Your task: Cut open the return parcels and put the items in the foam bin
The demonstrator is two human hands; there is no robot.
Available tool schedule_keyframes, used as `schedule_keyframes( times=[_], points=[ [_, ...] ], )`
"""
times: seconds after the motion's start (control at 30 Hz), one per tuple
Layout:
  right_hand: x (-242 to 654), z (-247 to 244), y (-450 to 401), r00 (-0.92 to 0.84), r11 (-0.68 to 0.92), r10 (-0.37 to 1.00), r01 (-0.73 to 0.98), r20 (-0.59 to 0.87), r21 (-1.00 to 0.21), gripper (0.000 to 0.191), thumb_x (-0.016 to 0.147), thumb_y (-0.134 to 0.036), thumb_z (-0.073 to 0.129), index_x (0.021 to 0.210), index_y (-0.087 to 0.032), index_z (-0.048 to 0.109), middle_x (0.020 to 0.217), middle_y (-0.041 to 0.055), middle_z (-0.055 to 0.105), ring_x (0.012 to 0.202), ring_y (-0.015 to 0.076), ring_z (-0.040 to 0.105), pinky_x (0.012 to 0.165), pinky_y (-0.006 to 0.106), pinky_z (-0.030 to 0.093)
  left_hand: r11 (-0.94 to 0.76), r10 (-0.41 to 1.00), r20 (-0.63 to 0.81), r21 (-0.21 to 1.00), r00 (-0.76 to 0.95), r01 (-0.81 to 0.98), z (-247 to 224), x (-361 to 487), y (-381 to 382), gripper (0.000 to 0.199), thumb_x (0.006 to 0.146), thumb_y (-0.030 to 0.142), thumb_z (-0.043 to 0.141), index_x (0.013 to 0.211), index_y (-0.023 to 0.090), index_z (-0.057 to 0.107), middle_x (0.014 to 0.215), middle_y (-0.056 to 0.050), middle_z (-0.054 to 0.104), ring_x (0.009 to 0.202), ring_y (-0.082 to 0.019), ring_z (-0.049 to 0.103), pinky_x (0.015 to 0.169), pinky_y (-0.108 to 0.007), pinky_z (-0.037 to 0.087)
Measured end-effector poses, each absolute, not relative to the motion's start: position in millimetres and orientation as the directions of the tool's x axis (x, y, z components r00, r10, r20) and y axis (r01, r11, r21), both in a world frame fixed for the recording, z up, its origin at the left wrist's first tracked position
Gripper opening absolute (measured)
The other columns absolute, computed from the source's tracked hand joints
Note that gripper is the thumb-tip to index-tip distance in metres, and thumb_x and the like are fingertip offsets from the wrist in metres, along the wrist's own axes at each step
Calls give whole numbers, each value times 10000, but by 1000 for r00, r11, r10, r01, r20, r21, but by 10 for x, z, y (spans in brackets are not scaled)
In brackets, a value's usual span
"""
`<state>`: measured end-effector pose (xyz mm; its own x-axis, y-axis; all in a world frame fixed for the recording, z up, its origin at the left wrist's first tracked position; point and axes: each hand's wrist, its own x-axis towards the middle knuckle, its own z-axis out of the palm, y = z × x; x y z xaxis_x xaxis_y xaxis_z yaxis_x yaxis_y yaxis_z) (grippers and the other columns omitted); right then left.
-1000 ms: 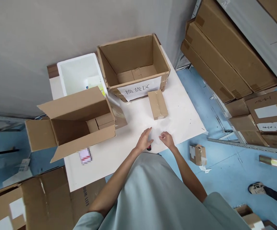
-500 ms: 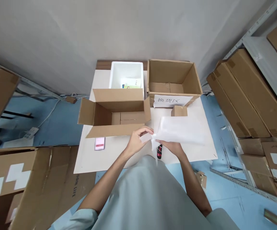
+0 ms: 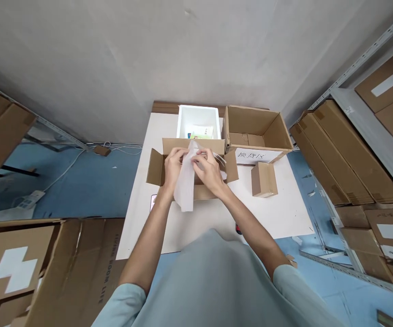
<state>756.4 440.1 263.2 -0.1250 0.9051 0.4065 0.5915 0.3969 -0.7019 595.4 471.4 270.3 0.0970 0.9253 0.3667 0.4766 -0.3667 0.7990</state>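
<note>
My left hand (image 3: 174, 167) is closed on the upper left edge of a thin white packing-foam sheet or bag (image 3: 184, 190), which hangs down over the near flap of an open cardboard box (image 3: 205, 192). At its right side my right hand (image 3: 208, 169) pinches the same white packaging, thumb and fingers bent together. Both hands are above the box opening. Thin white strands, perhaps a cable (image 3: 219, 158), show just beyond my right hand; what they belong to is hidden. My hands and the packaging cover most of the box's inside.
Behind stand a white bin (image 3: 183, 119) with printed packets and a larger open carton (image 3: 274, 129) with a paper label. A small closed box (image 3: 264, 180) sits on the white table (image 3: 285, 213). A red-black tool (image 3: 238, 229) lies partly behind my right arm. Shelves with cartons (image 3: 336, 159) flank the right.
Both hands have moved with the white packaging from the table's front, right of the box, to over the box opening. The small closed box is now uncovered. The view has shifted.
</note>
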Motion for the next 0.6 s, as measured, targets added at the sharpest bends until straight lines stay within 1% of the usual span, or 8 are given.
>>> schedule_keyframes(
  times=[0.1,0.17,0.27,0.33,0.37,0.43,0.5,0.6],
  points=[
    [7447,2377,4700,-53,268,942,711,331,-650,262,1108,-193,483,1195,-214,729,1347,116,622,1189,235,656,1023,352,552,-408,913,335,776,234,480,2585,5798,4784,496,927,156,545,1382,220,733,1441,-104,699,1305,-263,676,1147,-403,544],
    [7439,2224,4836,-69,166,981,785,182,-597,306,1109,-166,449,1245,-193,721,1372,113,653,1204,221,645,1040,331,525,-407,911,294,750,288,522,2476,5712,4796,606,926,117,506,1503,216,662,1557,-123,635,1438,-291,605,1248,-464,481],
    [7474,2039,4899,-144,66,984,844,-106,-532,205,1052,-156,581,1131,-171,769,1222,96,770,1114,217,696,1001,307,522,-370,923,209,714,324,594,2312,5587,4782,598,927,103,484,1492,166,669,1537,-159,652,1449,-331,595,1262,-527,467],
    [7526,1949,4843,-162,35,966,856,-204,-516,138,967,-123,689,1028,-178,799,1073,95,819,1022,248,740,947,329,547,-360,927,193,697,322,621,2235,5481,4739,532,956,139,489,1446,157,696,1502,-161,681,1429,-343,607,1248,-541,475],
    [7564,1918,4789,-160,25,962,859,-220,-512,167,936,-91,699,1018,-183,812,1054,106,830,1005,270,755,935,350,559,-360,929,205,691,307,627,2210,5416,4704,500,976,169,495,1430,165,704,1498,-156,686,1430,-344,606,1247,-542,474],
    [7674,1890,4638,-150,13,961,865,-232,-502,313,926,-36,636,1118,-195,827,1161,133,835,1085,306,763,984,403,571,-360,933,255,687,255,632,2181,5254,4611,446,1017,242,506,1409,194,715,1498,-137,692,1446,-340,596,1254,-537,465],
    [7840,1908,4447,-124,25,979,859,-160,-511,418,961,-45,560,1254,-205,810,1316,144,802,1246,317,722,1108,454,543,-347,935,309,688,175,638,2165,5062,4500,415,1047,321,522,1396,217,718,1491,-128,698,1467,-335,582,1271,-529,446],
    [8183,1967,4139,68,13,989,845,131,-534,421,1067,-217,495,1405,-197,746,1490,156,707,1466,314,582,1289,508,417,-255,938,346,703,-5,663,2115,4772,4361,487,1024,432,611,1448,201,679,1522,-165,671,1500,-347,559,1290,-531,417]
  ],
)
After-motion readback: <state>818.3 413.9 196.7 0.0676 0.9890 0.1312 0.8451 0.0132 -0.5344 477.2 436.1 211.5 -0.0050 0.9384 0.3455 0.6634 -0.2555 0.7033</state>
